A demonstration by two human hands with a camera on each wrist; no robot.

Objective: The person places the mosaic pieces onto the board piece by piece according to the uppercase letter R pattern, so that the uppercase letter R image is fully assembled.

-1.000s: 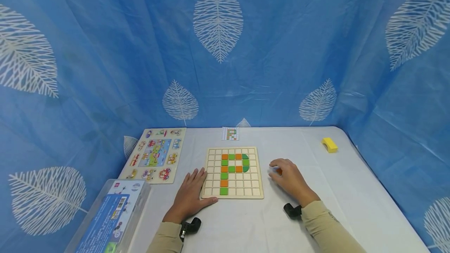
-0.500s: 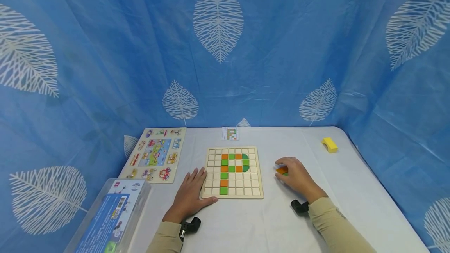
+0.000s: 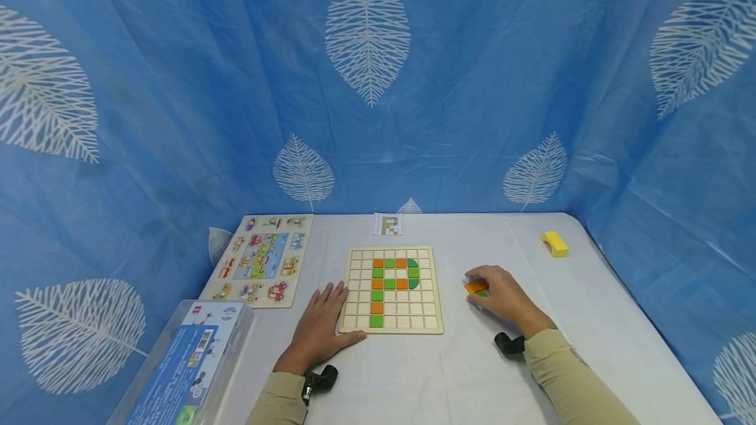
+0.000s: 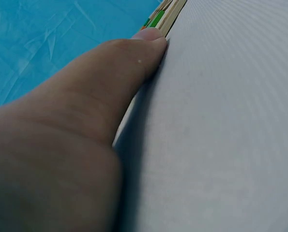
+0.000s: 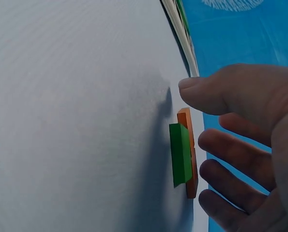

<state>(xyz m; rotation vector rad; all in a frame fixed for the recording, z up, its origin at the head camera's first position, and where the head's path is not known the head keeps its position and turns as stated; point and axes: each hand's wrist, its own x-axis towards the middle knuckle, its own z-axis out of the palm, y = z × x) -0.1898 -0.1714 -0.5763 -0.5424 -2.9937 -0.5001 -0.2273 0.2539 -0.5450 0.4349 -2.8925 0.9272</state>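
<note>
A wooden grid board [image 3: 420, 309] lies on the white table. Orange and green tiles [image 3: 377, 284] on it form a letter P. My left hand [image 3: 319, 330] rests along its left edge with straight fingers, the thumb at the near edge. To the right of the board, my right hand [image 3: 503, 297] hovers around a few loose tiles, orange [image 3: 475, 287] and green [image 3: 482, 293]. In the right wrist view, the green tile [image 5: 181, 154] lies in front of the orange ones. There, the thumb and loosely bent fingers stand apart from these tiles.
A small pattern card [image 3: 387, 224] lies behind the board. A vehicle picture puzzle [image 3: 262, 261] is at the back left, and a clear plastic case [image 3: 189, 366] at the front left. A yellow arch block [image 3: 554, 244] sits at the back right. Blue curtains [image 3: 461, 117] surround the table.
My right hand has moved right, away from the board, and its fingers show more of the loose orange and green tiles. My left hand and the board have stayed in place.
</note>
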